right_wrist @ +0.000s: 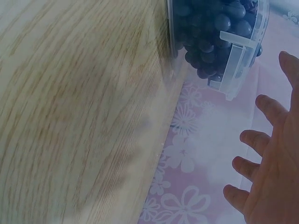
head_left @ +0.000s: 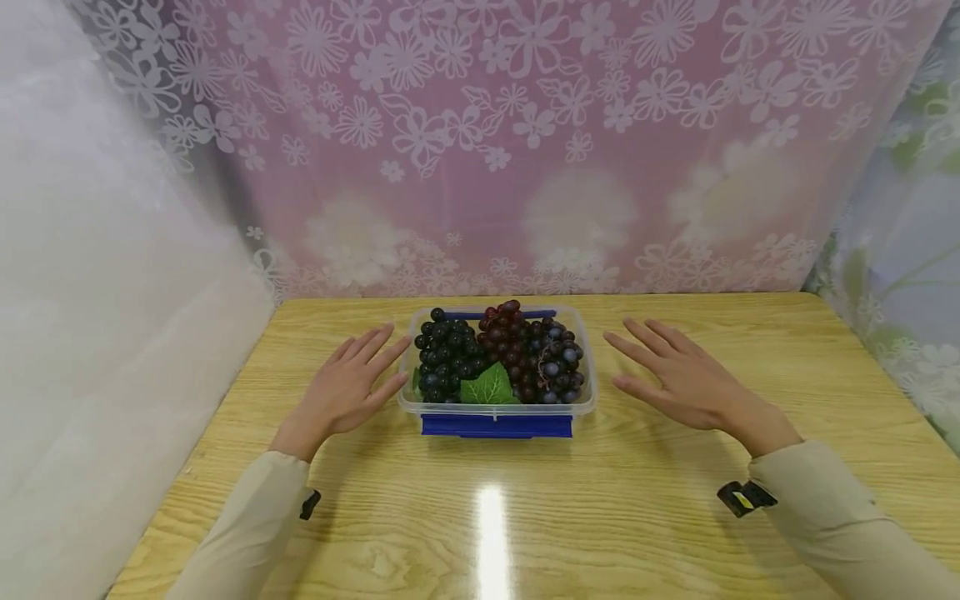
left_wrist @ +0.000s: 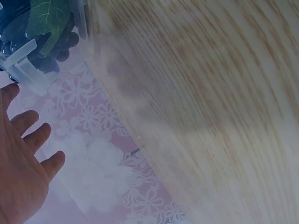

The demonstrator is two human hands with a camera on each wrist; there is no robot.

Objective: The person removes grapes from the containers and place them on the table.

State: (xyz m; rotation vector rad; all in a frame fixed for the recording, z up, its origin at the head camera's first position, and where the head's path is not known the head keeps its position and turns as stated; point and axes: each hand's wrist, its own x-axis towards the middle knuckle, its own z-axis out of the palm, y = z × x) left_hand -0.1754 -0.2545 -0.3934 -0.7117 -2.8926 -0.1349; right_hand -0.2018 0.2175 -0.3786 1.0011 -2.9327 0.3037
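A clear plastic container [head_left: 408, 406] with blue clips stands on the table, filled with bunches of grapes. Black grapes [head_left: 447, 357] lie on its left side, dark red grapes [head_left: 504, 337] in the middle and bluish-purple grapes [head_left: 558, 362] on the right. At the front, a green leaf [head_left: 489, 386] rests among them. My left hand [head_left: 347, 385] is spread just left of the container, its fingertips near the wall; contact cannot be told. To the right, my right hand [head_left: 686, 379] is held with fingers extended, apart from the container. Both hands hold nothing.
The wooden table [head_left: 375, 517] reaches back to a pink flowered curtain [head_left: 480, 167]. A white sheet [head_left: 112, 292] hangs along the left side, and a pale floral cloth [head_left: 907, 275] on the right. Dark straps with cameras [head_left: 746, 497] sit at the wrists.
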